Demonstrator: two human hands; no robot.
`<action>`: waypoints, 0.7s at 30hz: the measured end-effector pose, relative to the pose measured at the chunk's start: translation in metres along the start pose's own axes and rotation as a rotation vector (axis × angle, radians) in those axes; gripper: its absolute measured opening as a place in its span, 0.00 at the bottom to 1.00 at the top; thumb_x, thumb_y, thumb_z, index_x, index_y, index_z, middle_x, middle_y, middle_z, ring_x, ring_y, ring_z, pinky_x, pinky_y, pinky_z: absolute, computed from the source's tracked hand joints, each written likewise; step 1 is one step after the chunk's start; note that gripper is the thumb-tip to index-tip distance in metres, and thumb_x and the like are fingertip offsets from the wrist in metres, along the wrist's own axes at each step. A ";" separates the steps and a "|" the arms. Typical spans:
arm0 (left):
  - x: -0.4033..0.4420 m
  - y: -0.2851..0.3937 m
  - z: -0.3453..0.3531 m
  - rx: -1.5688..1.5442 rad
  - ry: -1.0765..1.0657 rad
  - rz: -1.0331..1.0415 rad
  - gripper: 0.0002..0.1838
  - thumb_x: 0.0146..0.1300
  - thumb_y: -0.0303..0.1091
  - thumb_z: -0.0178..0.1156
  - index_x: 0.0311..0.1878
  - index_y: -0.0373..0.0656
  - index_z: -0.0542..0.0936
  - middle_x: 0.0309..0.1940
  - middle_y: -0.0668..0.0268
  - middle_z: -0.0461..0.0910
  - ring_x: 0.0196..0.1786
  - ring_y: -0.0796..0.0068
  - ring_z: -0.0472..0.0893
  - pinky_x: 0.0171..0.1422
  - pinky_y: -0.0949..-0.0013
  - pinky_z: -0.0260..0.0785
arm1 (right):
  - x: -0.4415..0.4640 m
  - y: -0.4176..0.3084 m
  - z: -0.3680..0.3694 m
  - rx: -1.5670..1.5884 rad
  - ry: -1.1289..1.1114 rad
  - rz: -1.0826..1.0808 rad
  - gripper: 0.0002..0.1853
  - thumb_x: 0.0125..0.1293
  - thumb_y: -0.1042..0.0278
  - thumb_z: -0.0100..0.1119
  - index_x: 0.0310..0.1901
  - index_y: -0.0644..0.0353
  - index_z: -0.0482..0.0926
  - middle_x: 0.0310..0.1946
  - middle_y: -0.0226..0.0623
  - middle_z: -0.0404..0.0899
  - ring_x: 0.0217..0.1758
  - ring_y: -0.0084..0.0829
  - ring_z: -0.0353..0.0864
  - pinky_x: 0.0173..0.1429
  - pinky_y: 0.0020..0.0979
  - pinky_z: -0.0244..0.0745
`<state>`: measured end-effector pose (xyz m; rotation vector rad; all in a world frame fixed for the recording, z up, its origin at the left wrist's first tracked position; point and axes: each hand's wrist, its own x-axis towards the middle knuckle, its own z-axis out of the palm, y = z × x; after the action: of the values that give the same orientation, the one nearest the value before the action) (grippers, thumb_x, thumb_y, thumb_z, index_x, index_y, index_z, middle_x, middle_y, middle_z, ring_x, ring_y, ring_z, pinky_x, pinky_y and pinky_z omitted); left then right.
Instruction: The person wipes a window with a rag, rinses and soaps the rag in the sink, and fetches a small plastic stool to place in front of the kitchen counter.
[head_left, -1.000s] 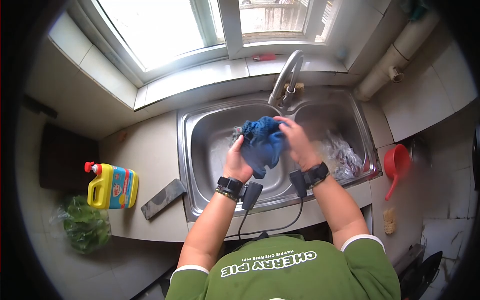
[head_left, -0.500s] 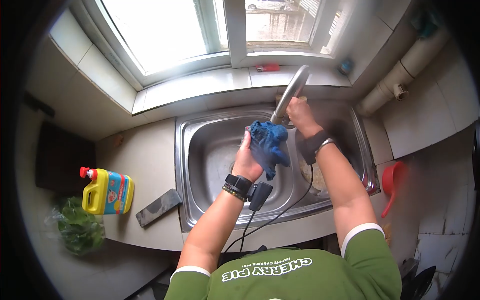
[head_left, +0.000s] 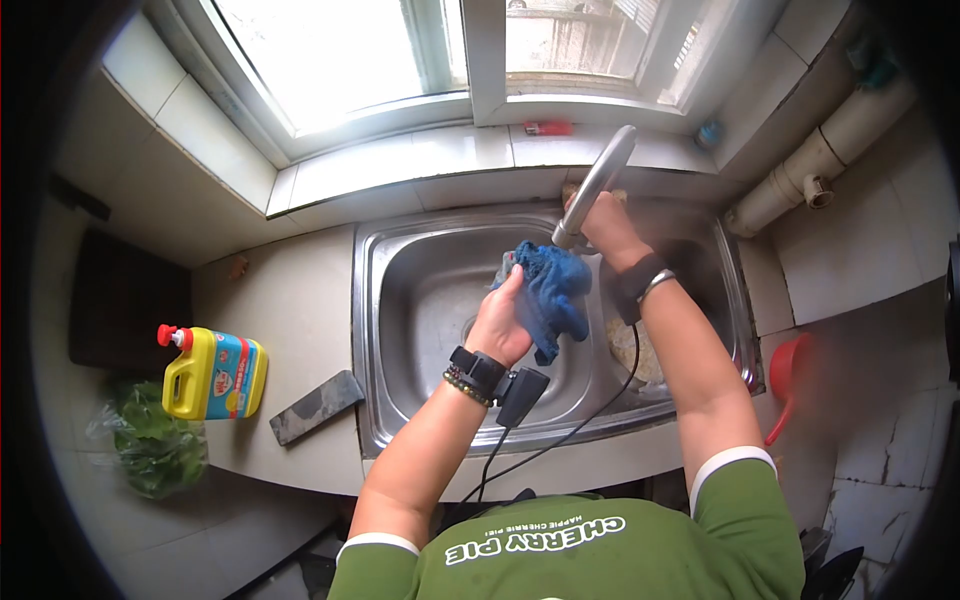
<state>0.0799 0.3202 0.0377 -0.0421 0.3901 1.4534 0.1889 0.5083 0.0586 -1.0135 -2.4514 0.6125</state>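
Observation:
A bunched blue cloth [head_left: 552,298] hangs from my left hand [head_left: 502,322], whose fingers are closed on it above the sink's divider and left basin [head_left: 420,310]. The metal faucet [head_left: 598,182] curves up just behind the cloth. My right hand [head_left: 608,228] is at the faucet's base, its fingers curled and mostly hidden behind the spout, so what they grip cannot be made out. Below my right forearm, the right basin [head_left: 690,262] holds something pale in a clear bag [head_left: 640,355].
Left counter: a yellow bottle with a red pump [head_left: 218,374], a grey whetstone-like block [head_left: 317,407] and bagged green leaves [head_left: 155,440]. Right: a red ladle [head_left: 787,375] and a thick pipe [head_left: 800,172]. A red item [head_left: 547,128] lies on the sill. Cables hang from my wrists.
My right hand has let go of the cloth and moved up to the faucet's base. The cloth stays in my left hand. The faucet spout has swung to the right in view.

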 end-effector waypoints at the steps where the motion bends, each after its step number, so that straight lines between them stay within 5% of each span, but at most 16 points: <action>1: 0.000 0.000 0.001 0.002 0.001 -0.001 0.21 0.74 0.45 0.42 0.58 0.39 0.70 0.53 0.54 0.77 0.53 0.56 0.78 0.58 0.51 0.71 | 0.003 0.000 0.002 0.004 -0.004 0.024 0.07 0.60 0.67 0.60 0.35 0.61 0.82 0.32 0.48 0.81 0.39 0.47 0.81 0.45 0.43 0.75; 5: 0.002 -0.003 0.005 0.012 0.020 0.007 0.21 0.74 0.45 0.41 0.58 0.39 0.70 0.52 0.55 0.77 0.53 0.56 0.78 0.57 0.52 0.72 | 0.006 -0.003 0.001 0.004 -0.045 0.037 0.09 0.61 0.67 0.59 0.40 0.61 0.81 0.33 0.50 0.80 0.40 0.47 0.80 0.43 0.45 0.75; 8: 0.000 -0.004 0.008 0.006 0.016 0.014 0.21 0.74 0.46 0.42 0.57 0.40 0.71 0.52 0.55 0.77 0.53 0.57 0.78 0.58 0.52 0.71 | -0.019 -0.008 0.009 0.191 0.184 -0.001 0.14 0.62 0.66 0.58 0.47 0.61 0.78 0.32 0.51 0.80 0.37 0.47 0.81 0.39 0.43 0.75; 10: -0.003 -0.003 0.013 -0.053 -0.033 0.013 0.21 0.73 0.46 0.43 0.57 0.40 0.71 0.52 0.55 0.78 0.53 0.57 0.79 0.58 0.52 0.72 | -0.046 0.028 0.046 0.564 0.124 0.189 0.21 0.67 0.59 0.52 0.57 0.61 0.71 0.28 0.42 0.80 0.27 0.34 0.79 0.33 0.33 0.73; 12: -0.011 -0.001 0.020 -0.001 -0.027 0.013 0.23 0.74 0.46 0.42 0.60 0.39 0.70 0.53 0.58 0.77 0.54 0.59 0.76 0.58 0.55 0.70 | -0.090 -0.002 0.049 1.285 -0.146 0.586 0.26 0.72 0.43 0.41 0.60 0.55 0.70 0.47 0.33 0.79 0.38 0.28 0.79 0.38 0.31 0.75; 13: -0.013 -0.001 0.022 0.029 -0.026 0.010 0.23 0.74 0.46 0.41 0.61 0.39 0.69 0.53 0.59 0.76 0.55 0.61 0.75 0.58 0.56 0.69 | -0.105 -0.028 0.023 1.528 -0.409 0.798 0.27 0.72 0.40 0.39 0.58 0.53 0.72 0.48 0.31 0.78 0.46 0.27 0.79 0.47 0.32 0.76; 15: -0.010 -0.009 0.017 -0.012 0.066 0.058 0.20 0.73 0.43 0.45 0.57 0.39 0.71 0.51 0.57 0.78 0.52 0.59 0.78 0.58 0.54 0.72 | -0.113 -0.058 0.018 1.787 -0.375 0.794 0.23 0.72 0.45 0.43 0.56 0.55 0.72 0.49 0.32 0.78 0.51 0.28 0.78 0.54 0.34 0.75; 17: -0.003 -0.016 0.007 0.034 0.179 0.105 0.17 0.72 0.39 0.46 0.54 0.37 0.73 0.49 0.55 0.79 0.51 0.59 0.80 0.58 0.54 0.73 | -0.114 -0.047 0.044 1.707 -0.151 0.664 0.17 0.72 0.55 0.50 0.55 0.55 0.73 0.51 0.33 0.78 0.51 0.29 0.78 0.58 0.36 0.74; 18: 0.000 -0.019 -0.001 0.100 0.249 0.130 0.16 0.72 0.37 0.46 0.54 0.36 0.73 0.48 0.55 0.79 0.50 0.60 0.80 0.58 0.55 0.73 | -0.114 -0.044 0.051 1.577 -0.056 0.587 0.14 0.69 0.70 0.52 0.54 0.59 0.73 0.52 0.38 0.77 0.53 0.32 0.78 0.60 0.36 0.72; 21: 0.010 -0.020 -0.017 0.186 0.395 0.176 0.13 0.70 0.27 0.43 0.51 0.33 0.73 0.45 0.55 0.79 0.48 0.62 0.81 0.58 0.60 0.74 | -0.118 -0.049 0.080 0.946 0.300 0.427 0.15 0.63 0.79 0.48 0.51 0.63 0.73 0.51 0.43 0.77 0.57 0.37 0.76 0.62 0.37 0.69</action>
<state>0.0958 0.3232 0.0147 -0.1491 0.8686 1.5768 0.1962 0.3714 -0.0048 -1.0736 -1.3824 1.4402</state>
